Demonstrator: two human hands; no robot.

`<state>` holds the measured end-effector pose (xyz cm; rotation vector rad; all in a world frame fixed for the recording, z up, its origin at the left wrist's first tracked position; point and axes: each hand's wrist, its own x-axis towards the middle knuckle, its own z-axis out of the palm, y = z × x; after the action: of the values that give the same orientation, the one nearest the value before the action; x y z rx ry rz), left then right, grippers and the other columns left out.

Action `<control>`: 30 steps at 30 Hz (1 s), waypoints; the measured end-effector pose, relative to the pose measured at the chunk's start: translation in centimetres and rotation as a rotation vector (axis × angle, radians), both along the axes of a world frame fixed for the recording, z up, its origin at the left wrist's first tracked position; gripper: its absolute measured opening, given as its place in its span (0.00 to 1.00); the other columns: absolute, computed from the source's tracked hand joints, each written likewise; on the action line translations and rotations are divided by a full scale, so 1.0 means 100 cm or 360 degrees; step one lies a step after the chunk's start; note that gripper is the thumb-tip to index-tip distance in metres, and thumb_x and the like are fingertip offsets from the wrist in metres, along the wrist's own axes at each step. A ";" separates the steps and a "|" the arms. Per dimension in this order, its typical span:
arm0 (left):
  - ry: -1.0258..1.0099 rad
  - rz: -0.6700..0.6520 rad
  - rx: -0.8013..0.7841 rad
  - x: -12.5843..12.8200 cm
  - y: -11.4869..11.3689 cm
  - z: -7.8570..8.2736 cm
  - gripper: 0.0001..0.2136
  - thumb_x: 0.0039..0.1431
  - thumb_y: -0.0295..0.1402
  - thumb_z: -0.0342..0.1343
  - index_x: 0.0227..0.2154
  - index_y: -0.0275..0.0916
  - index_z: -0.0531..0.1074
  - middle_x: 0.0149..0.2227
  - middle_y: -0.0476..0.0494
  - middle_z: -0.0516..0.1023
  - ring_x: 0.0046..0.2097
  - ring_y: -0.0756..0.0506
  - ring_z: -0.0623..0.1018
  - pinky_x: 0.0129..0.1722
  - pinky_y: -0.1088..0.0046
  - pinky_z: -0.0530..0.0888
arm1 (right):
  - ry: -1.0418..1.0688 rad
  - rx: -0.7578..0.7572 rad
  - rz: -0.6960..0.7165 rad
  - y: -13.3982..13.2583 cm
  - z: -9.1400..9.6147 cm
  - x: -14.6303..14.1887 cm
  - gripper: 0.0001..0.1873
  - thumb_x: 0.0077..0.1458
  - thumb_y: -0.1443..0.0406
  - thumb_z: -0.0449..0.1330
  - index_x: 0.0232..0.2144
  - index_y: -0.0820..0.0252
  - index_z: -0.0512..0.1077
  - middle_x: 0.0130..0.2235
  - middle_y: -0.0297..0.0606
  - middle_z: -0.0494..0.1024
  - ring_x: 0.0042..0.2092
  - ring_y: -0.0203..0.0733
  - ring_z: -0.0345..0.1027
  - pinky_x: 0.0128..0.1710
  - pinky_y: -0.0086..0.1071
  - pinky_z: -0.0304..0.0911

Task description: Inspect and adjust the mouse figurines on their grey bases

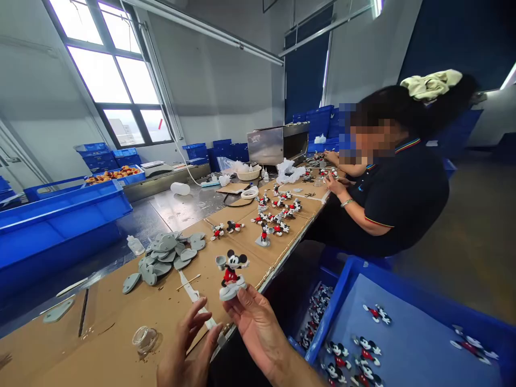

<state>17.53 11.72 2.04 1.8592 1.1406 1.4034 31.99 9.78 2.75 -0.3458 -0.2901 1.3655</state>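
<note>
My right hand (258, 322) pinches a Mickey Mouse figurine (230, 274) by its pale feet or base and holds it upright above the cardboard-covered table. The figurine has black ears, red shorts and a grey cup-like piece at its raised hand. Just to the left, my left hand (193, 344) is apart from it, thumb and fingers spread with nothing between them. Beyond the hands lies a heap of grey flat bases (161, 257). A small clear jar (145, 339) stands on the cardboard, and a cotton swab (188, 282) lies near the white tape.
Several figurines (278, 217) lie farther along the table. At right, a blue bin (423, 301) holds more figurines. A small bottle (135, 245) stands by the grey heap. A co-worker (403, 183) sits along the right edge. Blue crates (60, 215) line the left.
</note>
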 end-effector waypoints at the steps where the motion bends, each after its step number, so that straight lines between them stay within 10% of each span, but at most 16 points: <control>1: -0.0170 -0.0114 -0.0273 0.001 0.002 0.000 0.24 0.51 0.45 0.66 0.50 0.45 0.73 0.47 0.44 0.80 0.44 0.44 0.82 0.42 0.76 0.80 | -0.0003 -0.0027 -0.0012 0.002 -0.002 0.003 0.16 0.43 0.62 0.75 0.36 0.57 0.79 0.41 0.37 0.81 0.45 0.41 0.74 0.55 0.35 0.62; 7: -0.0629 -0.0328 -0.0838 0.020 0.010 0.010 0.27 0.43 0.44 0.72 0.45 0.40 0.74 0.49 0.40 0.80 0.46 0.44 0.80 0.44 0.78 0.78 | -0.0528 -0.0074 -0.0292 0.007 -0.010 0.015 0.19 0.47 0.57 0.71 0.42 0.56 0.77 0.50 0.40 0.78 0.54 0.48 0.71 0.60 0.42 0.59; 18: -0.0647 -0.0317 -0.0809 0.031 0.025 -0.010 0.29 0.40 0.46 0.72 0.45 0.39 0.73 0.48 0.37 0.79 0.42 0.45 0.80 0.41 0.74 0.80 | -0.2062 -0.0037 -0.0599 0.060 -0.012 0.077 0.21 0.37 0.75 0.67 0.37 0.57 0.77 0.46 0.40 0.79 0.51 0.52 0.70 0.57 0.45 0.60; 30: -0.0544 -0.0128 -0.0748 0.014 -0.002 0.000 0.26 0.43 0.46 0.71 0.45 0.42 0.75 0.47 0.41 0.80 0.41 0.46 0.80 0.41 0.78 0.79 | -0.2539 -0.0046 -0.0520 0.090 -0.019 0.089 0.27 0.30 0.71 0.76 0.37 0.52 0.76 0.42 0.35 0.80 0.48 0.51 0.71 0.58 0.50 0.54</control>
<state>18.96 11.56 2.01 1.2686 1.0902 1.2181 40.90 18.81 0.83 -1.4037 -1.4345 0.5012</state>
